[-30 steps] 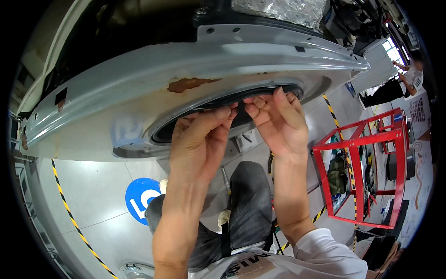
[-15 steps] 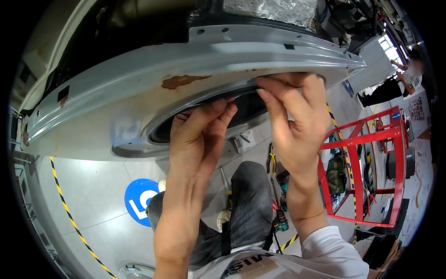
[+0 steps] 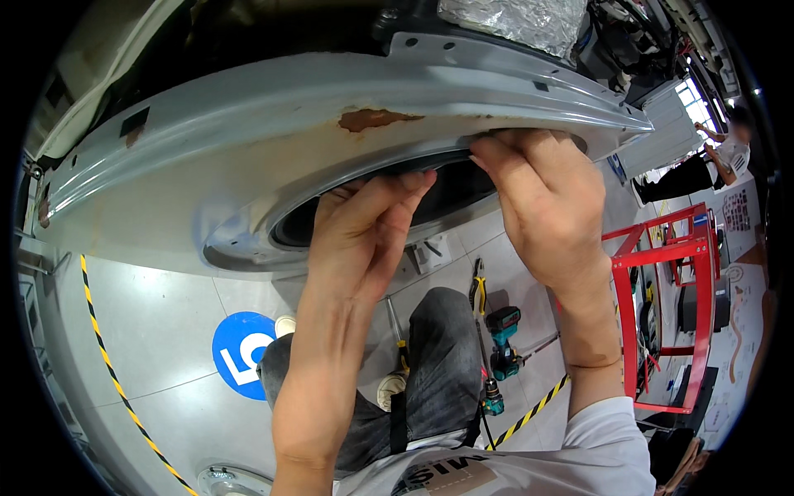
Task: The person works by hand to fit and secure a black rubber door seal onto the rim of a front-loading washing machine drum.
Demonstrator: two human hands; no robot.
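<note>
A silver car body panel [image 3: 248, 124] with a rust patch [image 3: 376, 120] curves across the view in front of me. Its underside has a large oval opening [image 3: 459, 188], and a thin dark edging strip [image 3: 449, 156] follows the upper rim. My left hand [image 3: 364, 227] is at the middle of the opening, thumb and fingertips pinched at this strip. Farther right, my right hand [image 3: 550, 202] pinches at the same rim, its fingers curled and partly hiding the edge. What lies under the right fingertips is mostly hidden.
Beneath the panel, pliers [image 3: 478, 285], cordless drills [image 3: 503, 331] and a screwdriver [image 3: 397, 326] lie on the tiled floor near my legs. A red metal frame [image 3: 699, 306] stands at the right. Another person [image 3: 728, 157] stands at the far right.
My view has shifted, so more of the drills shows beside my leg. Both hands stay at the rim; the right fingers are curled more tightly against it.
</note>
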